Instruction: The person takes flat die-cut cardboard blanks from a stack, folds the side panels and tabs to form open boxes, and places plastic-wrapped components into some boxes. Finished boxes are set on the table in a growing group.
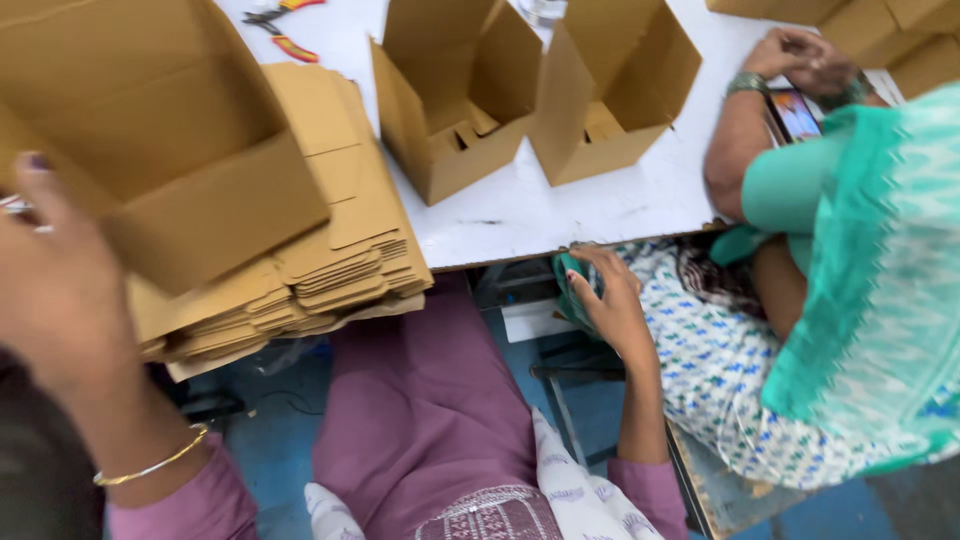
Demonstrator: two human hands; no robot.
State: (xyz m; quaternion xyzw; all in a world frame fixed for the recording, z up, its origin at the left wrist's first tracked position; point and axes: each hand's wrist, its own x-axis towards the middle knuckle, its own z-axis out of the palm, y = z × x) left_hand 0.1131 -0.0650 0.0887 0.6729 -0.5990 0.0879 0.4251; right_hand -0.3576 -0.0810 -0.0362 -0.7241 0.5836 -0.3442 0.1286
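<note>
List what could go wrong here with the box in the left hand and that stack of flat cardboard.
1. The stack of flat cardboard overhangs the white table edge; a knock from the held box might tip it off.
2. The left hand grips the box alone while the right hand is down below the table edge, so the box may slip.
3. The two open boxes stand close by and might be bumped.

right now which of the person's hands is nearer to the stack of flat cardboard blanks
Left. The left hand grips a folded-up box right above the stack of flat cardboard blanks. The right hand is off to the side, below the white table's edge.
</note>
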